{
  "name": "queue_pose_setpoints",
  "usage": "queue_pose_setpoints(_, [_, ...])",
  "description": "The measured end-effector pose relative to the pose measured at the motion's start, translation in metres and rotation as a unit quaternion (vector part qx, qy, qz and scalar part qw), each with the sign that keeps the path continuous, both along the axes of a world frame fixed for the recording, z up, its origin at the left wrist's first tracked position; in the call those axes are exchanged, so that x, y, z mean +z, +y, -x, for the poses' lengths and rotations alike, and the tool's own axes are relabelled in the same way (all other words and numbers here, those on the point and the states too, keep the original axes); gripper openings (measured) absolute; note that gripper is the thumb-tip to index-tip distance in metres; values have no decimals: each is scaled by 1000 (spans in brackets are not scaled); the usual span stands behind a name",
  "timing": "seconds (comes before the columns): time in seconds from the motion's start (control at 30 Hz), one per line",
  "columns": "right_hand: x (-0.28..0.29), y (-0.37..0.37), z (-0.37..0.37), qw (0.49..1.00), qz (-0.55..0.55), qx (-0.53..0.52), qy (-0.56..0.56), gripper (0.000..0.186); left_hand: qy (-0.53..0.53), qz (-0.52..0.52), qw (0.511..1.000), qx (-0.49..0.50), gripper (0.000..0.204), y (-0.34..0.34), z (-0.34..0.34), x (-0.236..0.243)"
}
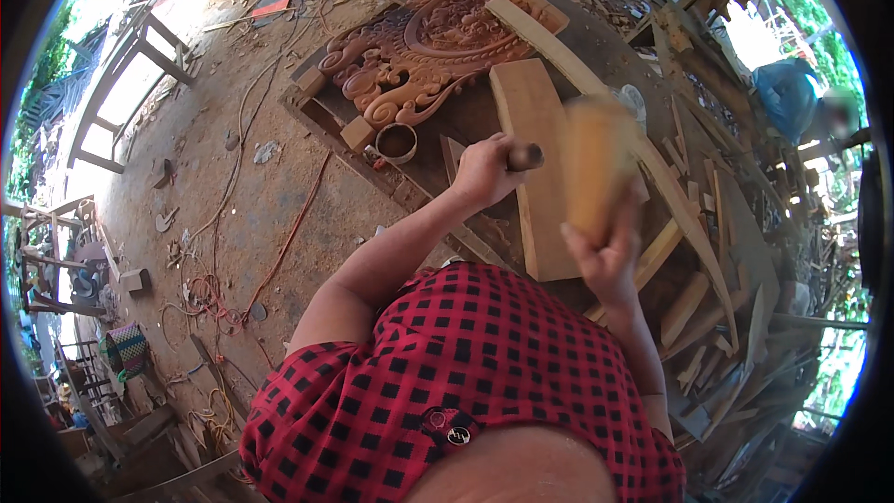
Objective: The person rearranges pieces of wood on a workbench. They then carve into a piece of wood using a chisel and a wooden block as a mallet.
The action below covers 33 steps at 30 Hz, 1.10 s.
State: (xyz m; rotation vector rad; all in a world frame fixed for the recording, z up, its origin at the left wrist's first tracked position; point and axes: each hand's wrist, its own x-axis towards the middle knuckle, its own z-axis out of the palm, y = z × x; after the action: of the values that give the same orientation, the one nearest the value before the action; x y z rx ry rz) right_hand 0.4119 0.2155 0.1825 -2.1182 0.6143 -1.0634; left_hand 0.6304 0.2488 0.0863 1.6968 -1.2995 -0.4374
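Note:
My left hand (486, 170) is closed around a chisel, whose round dark wooden handle end (526, 157) sticks out past the thumb; its blade is hidden. In my right hand (607, 256) is a thick yellowish wooden mallet (596, 154), blurred by motion and raised to the right of the chisel. Beneath both hands lies a wide, pale wooden board (549, 233), its near end close to my body. Beyond it, a reddish-brown carved wooden panel (410, 61) with scrolls and openwork rests on the low worktable (298, 116).
A small round cup (397, 142) stands by the panel's near edge. One long curved wooden strip (684, 205) runs along the right. Offcuts (684, 307) are piled there. An orange cord (293, 228) crosses the dusty floor, and a wooden chair frame (116, 98) stands far left.

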Motion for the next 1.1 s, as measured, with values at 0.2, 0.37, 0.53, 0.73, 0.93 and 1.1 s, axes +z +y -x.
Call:
queue_pose_setpoints(0.2, [27, 7, 3, 983, -183, 18, 26, 89, -22, 23, 999, -3, 25, 1, 8, -7])
queue_pose_setpoints(0.37, [-20, -3, 11, 989, 78, -38, 123, 70, -29, 24, 999, -4, 27, 2, 19, -8])
queue_pose_setpoints(0.53, [1, 10, 5, 984, -126, -14, 126, 65, -26, 54, 998, -3, 24, 2, 19, -19])
queue_pose_setpoints(0.73, [-27, -2, 11, 952, -68, -45, 293, 62, -36, 12, 999, 9, 23, 3, 21, -9])
queue_pose_setpoints(0.93, [8, 10, 7, 979, -194, -42, 35, 50, -37, 27, 999, 11, 21, 7, 21, -11])
queue_pose_setpoints(1.1, [-27, 3, 10, 980, -155, -39, 122, 47, -30, 47, 998, 24, 21, 2, 23, -15])
